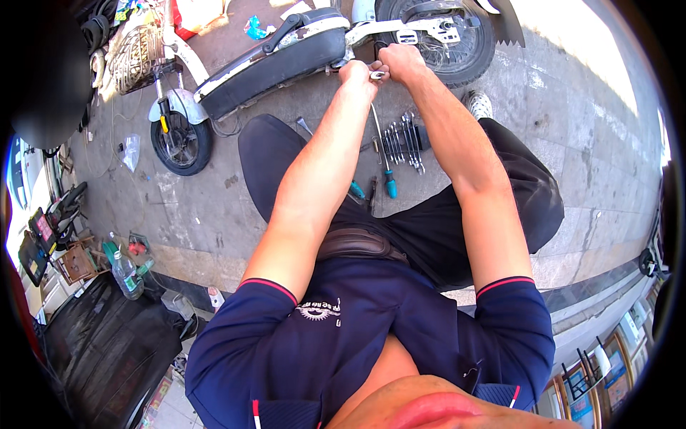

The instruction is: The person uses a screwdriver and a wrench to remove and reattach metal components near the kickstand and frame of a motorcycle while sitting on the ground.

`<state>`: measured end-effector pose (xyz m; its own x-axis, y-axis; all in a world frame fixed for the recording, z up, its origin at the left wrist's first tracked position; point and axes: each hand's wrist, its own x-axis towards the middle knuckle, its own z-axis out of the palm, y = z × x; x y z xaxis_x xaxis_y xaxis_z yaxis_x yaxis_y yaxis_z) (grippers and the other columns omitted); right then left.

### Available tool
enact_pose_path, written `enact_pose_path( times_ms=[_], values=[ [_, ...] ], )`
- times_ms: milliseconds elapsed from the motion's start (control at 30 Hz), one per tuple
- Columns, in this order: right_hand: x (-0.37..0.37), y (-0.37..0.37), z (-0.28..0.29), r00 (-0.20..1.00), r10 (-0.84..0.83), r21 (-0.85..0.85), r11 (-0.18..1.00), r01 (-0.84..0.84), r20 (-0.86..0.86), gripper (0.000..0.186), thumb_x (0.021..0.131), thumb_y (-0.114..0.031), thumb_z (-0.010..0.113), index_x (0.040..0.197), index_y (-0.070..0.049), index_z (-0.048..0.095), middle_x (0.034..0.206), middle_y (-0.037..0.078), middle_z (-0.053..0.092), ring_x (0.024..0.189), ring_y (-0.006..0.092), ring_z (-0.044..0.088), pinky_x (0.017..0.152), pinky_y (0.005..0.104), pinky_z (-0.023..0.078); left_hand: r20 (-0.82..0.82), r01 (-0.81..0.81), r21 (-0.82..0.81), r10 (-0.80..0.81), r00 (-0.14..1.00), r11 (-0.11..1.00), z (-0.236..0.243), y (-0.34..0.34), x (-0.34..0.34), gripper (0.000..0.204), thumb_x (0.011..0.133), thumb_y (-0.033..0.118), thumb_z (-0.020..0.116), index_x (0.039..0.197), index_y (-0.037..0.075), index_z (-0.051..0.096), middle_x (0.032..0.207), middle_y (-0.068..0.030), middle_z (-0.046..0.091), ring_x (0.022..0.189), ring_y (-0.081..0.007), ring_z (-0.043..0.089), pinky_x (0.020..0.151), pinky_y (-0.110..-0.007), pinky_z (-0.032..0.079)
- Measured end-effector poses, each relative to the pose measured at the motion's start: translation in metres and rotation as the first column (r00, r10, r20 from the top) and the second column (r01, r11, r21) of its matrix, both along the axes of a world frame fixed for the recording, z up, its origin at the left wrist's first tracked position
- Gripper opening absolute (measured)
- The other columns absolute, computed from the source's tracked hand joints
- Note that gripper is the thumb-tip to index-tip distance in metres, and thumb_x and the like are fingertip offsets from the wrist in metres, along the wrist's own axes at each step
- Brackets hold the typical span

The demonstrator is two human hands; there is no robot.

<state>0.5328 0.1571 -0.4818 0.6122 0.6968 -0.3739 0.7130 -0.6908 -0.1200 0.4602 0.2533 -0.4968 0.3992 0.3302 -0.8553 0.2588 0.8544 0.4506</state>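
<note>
Fingers first: the left hand (pixel 360 74) has its fingers curled in, pinching a small silver metal piece (pixel 376 75), too small to name, right where the two hands meet. The right hand (pixel 402 63) is right beside it at two o'clock, fingers folded like a fist; what's inside them is hidden, so no telling what they grip. Backs of both hands show, and the arms close in like a tent, left forearm (pixel 319 168) slanting to one o'clock, right forearm (pixel 456 139) to eleven, elbows only slightly bent.

Outward from the hands now! The scooter (pixel 286 63) is right there, its black seat at nine o'clock, its spoked wheel (pixel 459 66) at three. A row of wrenches (pixel 404 143) lies between five and six, a teal-handled screwdriver (pixel 390 186) at six, beside them. Front wheel (pixel 181 150) out at eight, clear plastic bottle (pixel 126 275) farther off, between seven and eight.
</note>
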Motion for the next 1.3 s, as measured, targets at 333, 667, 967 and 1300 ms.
enact_pose_path(
  times_ms=[333, 667, 967, 1300],
  values=[
    [-0.003, 0.005, 0.02, 1.0, -0.004, 0.023, 1.0, 0.004, 0.022, 0.03, 0.08, -0.029, 0.077, 0.097, -0.006, 0.075, 0.099, 0.015, 0.074, 0.096, 0.0326, 0.072, 0.082, 0.0437, 0.058, -0.006, 0.637, -0.046, -0.638, 0.77, 0.77, 0.018, 0.115, -0.084, 0.019, 0.106, 0.023, 0.047, 0.106, 0.008, 0.058, 0.064, 0.0083, 0.041, 0.05, -0.0034, 0.032, 0.048, -0.023, 0.029],
    [0.005, 0.01, 0.014, 1.0, -0.01, -0.031, 0.999, 0.01, -0.01, 0.031, 0.08, -0.029, 0.078, 0.103, -0.008, 0.074, 0.104, 0.014, 0.074, 0.099, 0.0302, 0.072, 0.084, 0.0428, 0.058, 0.034, 0.592, 0.041, -0.593, 0.804, 0.805, 0.026, 0.067, -0.085, 0.025, 0.105, 0.022, 0.042, 0.116, 0.003, 0.054, 0.09, -0.0095, 0.066, 0.069, -0.0172, 0.061, 0.058, -0.03, 0.048],
    [0.005, 0.007, 0.011, 1.0, -0.011, 0.003, 1.0, 0.011, -0.003, 0.027, 0.078, -0.024, 0.078, 0.1, -0.008, 0.075, 0.101, 0.014, 0.075, 0.098, 0.0301, 0.072, 0.082, 0.0427, 0.058, 0.144, 0.448, 0.015, -0.446, 0.883, 0.894, 0.019, 0.029, -0.053, 0.03, 0.107, 0.017, 0.029, 0.126, -0.005, 0.039, 0.118, -0.0244, 0.066, 0.084, -0.027, 0.07, 0.064, -0.033, 0.059],
    [0.008, 0.01, 0.015, 1.0, -0.007, -0.016, 1.0, 0.007, -0.001, 0.023, 0.08, -0.019, 0.075, 0.1, -0.008, 0.075, 0.104, 0.013, 0.074, 0.099, 0.0296, 0.072, 0.083, 0.0424, 0.058, 0.095, 0.18, 0.038, -0.183, 0.979, 0.983, -0.012, 0.011, -0.029, 0.023, 0.106, 0.014, 0.035, 0.114, -0.004, 0.046, 0.092, -0.015, 0.062, 0.079, -0.0345, 0.068, 0.066, -0.049, 0.063]
  ],
)
